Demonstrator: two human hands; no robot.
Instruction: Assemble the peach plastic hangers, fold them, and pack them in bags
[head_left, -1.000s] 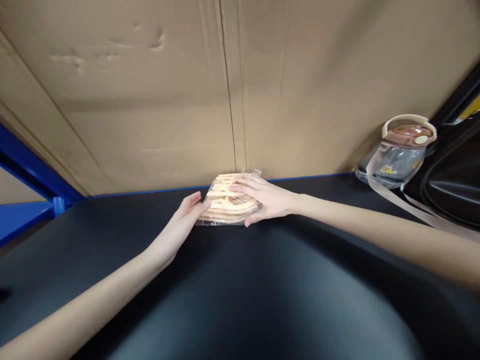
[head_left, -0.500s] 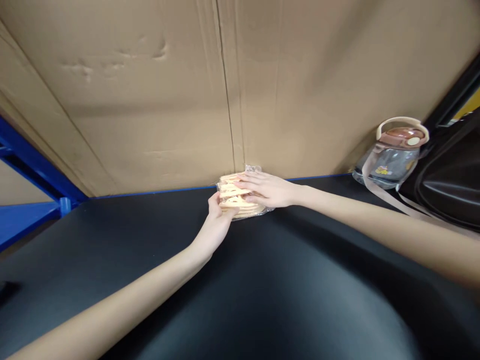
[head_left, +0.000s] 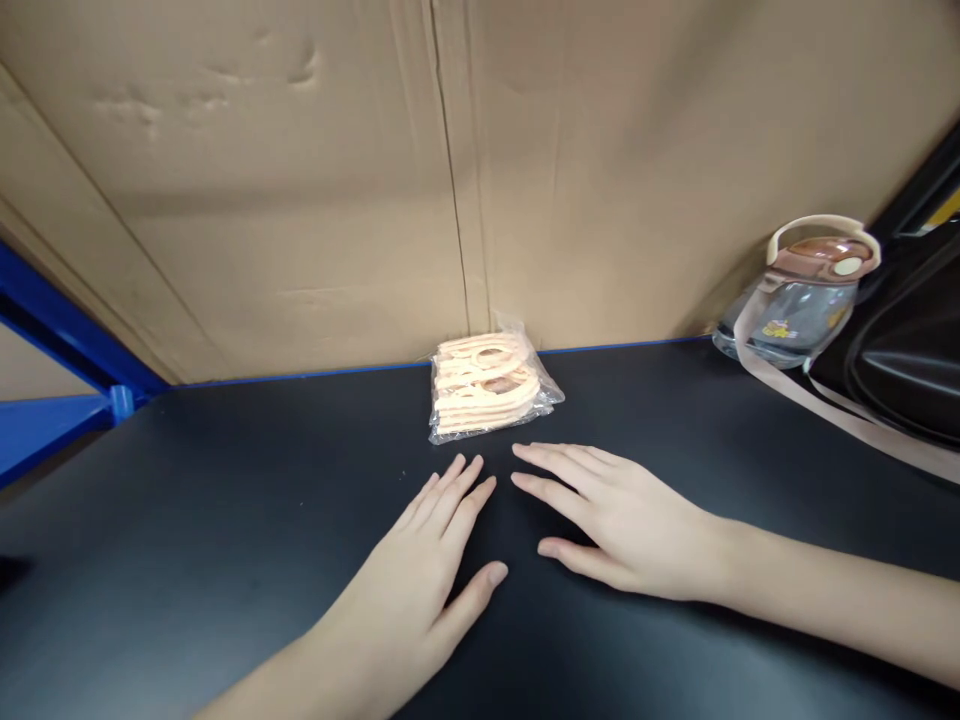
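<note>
A clear plastic bag [head_left: 546,385] lies on the black tabletop against the cardboard. Inside it are several stacked cream-coloured pieces [head_left: 480,398] with rounded openings; their exact kind I cannot make out. Nearer to me, my left hand [head_left: 420,570] is open, palm down, with its fingers pointing toward the bag and its thumb spread out. My right hand [head_left: 622,520] is also open and palm down, fingers apart and pointing left. Neither hand touches the bag, and nothing is held in either one.
A brown cardboard panel [head_left: 315,250] stands along the back of the black table [head_left: 187,520]. On the right is a transparent water bottle [head_left: 795,310] with a pinkish strap, beside a shiny black object [head_left: 911,340]. A blue metal frame [head_left: 67,330] rises at the left.
Both hands have let go of the bagged cream pieces and drawn back toward me, their fingers now stretched out. The bag stays by the cardboard.
</note>
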